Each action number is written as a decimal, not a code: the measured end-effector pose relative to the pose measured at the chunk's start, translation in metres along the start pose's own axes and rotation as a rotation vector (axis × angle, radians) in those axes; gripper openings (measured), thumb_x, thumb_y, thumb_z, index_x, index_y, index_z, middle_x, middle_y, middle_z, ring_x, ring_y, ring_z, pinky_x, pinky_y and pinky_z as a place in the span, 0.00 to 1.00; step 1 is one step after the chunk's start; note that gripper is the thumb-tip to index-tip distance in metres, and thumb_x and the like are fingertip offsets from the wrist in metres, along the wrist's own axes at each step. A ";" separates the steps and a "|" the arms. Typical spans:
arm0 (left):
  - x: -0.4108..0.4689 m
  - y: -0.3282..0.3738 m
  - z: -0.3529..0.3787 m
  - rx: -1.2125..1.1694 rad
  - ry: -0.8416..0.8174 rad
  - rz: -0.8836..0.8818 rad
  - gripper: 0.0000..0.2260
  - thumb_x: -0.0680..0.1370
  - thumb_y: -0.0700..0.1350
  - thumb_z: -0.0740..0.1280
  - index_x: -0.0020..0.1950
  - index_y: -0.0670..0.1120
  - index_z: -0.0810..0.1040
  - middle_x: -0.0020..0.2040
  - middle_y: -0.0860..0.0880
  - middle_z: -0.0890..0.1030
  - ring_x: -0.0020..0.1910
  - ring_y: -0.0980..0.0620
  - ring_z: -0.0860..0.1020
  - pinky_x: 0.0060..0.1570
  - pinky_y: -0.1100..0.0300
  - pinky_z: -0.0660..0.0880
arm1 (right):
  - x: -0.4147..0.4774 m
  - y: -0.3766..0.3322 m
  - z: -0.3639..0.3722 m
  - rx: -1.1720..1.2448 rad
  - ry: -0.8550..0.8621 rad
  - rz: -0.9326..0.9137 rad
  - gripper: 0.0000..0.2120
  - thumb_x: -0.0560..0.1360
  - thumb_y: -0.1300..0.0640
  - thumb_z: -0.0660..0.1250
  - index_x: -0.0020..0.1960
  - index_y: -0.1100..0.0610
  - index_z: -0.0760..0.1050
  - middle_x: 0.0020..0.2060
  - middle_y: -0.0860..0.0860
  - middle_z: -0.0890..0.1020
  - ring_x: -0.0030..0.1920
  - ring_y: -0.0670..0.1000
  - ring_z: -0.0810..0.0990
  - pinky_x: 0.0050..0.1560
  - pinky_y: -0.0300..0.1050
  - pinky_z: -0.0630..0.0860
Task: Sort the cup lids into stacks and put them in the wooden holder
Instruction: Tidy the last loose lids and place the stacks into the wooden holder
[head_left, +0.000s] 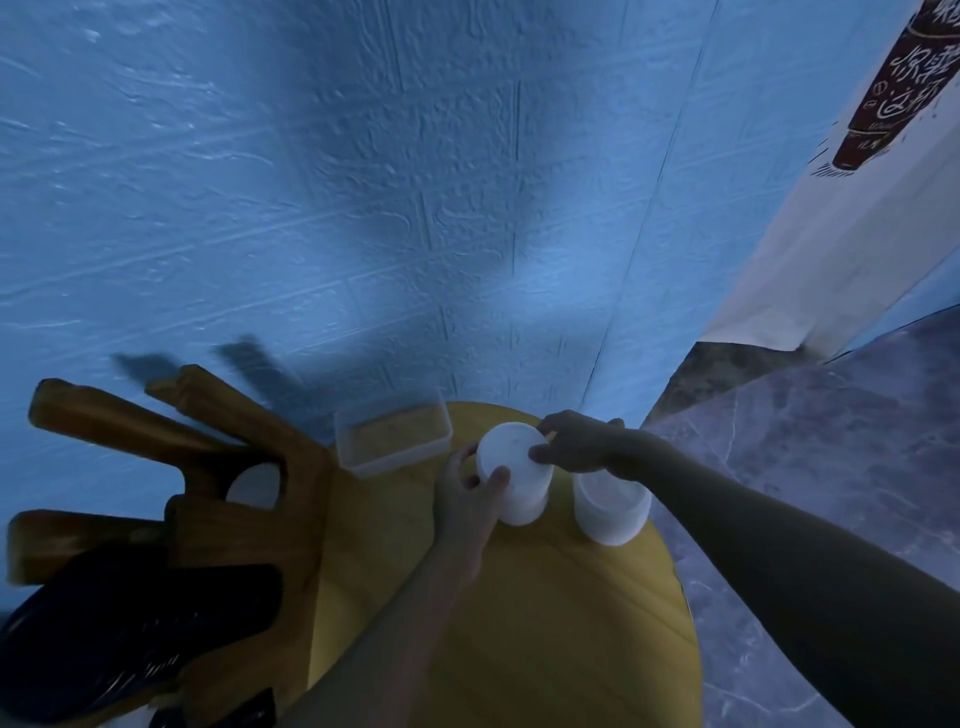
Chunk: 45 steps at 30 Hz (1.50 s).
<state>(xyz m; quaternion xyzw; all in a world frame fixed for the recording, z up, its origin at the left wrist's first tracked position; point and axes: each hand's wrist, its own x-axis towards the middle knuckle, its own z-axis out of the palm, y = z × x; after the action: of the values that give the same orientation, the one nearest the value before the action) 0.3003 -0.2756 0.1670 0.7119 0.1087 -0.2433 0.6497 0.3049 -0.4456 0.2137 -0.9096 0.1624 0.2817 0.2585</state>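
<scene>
Clasped in left grip and right grip together: tall white stack of plastic cup lids, upright on round yellow surface, just beside second white lid stack. Brown wooden holder apart, at left.

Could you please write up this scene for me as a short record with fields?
table: round, yellow
left hand: holds the left lid stack at its near side
right hand: pinches the same stack's top rim
right lid stack: stands beside it, under the right wrist
wooden holder: at the table's left, white lids in one slot
clear tub: behind the stacks, by the wall
</scene>
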 end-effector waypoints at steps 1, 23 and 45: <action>0.000 -0.002 -0.007 -0.004 0.011 0.004 0.19 0.76 0.41 0.73 0.64 0.55 0.73 0.57 0.47 0.82 0.54 0.49 0.81 0.56 0.46 0.81 | 0.000 -0.004 0.003 0.010 -0.006 -0.009 0.21 0.80 0.44 0.60 0.70 0.52 0.70 0.68 0.50 0.72 0.68 0.54 0.69 0.69 0.59 0.53; -0.028 -0.002 -0.092 -0.063 0.045 0.009 0.16 0.77 0.45 0.73 0.65 0.50 0.77 0.54 0.47 0.83 0.53 0.48 0.82 0.55 0.49 0.81 | -0.025 -0.050 0.060 0.812 -0.055 0.030 0.19 0.72 0.43 0.72 0.58 0.48 0.73 0.65 0.51 0.73 0.63 0.54 0.73 0.64 0.52 0.70; -0.124 0.178 -0.308 0.147 0.030 0.502 0.17 0.70 0.51 0.72 0.58 0.51 0.83 0.48 0.47 0.87 0.52 0.47 0.84 0.56 0.50 0.80 | -0.123 -0.267 0.031 1.088 0.012 -0.522 0.19 0.71 0.52 0.74 0.58 0.56 0.74 0.52 0.62 0.82 0.47 0.53 0.82 0.56 0.52 0.79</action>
<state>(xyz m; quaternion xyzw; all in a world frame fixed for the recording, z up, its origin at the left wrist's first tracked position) 0.3406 0.0224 0.3941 0.7656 -0.0794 -0.0711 0.6345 0.3122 -0.1926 0.3666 -0.6584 0.0561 0.0802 0.7463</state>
